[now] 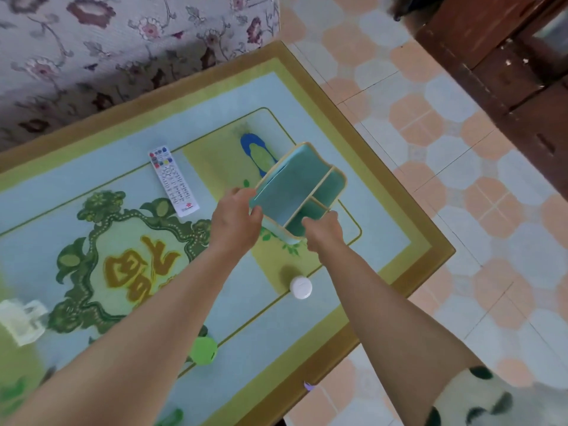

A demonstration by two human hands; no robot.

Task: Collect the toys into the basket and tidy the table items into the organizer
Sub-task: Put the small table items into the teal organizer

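A teal organizer (295, 182) with cream-edged dividers is held tilted just above the table's right part. My left hand (236, 219) grips its near-left wall and my right hand (322, 230) grips its near edge. Its compartments look empty. A white remote control (173, 180) lies flat to the left of the organizer. A small white round container (301, 287) stands near the table's front edge, below my right hand. A green round object (203, 350) sits under my left forearm, partly hidden.
The table (399, 210) has a blue, green and yellow patterned top. A clear glass mug (21, 321) stands at the far left. A floral sofa (123, 41) borders the table's far side. Dark wooden furniture (507, 72) stands on the tiled floor at upper right.
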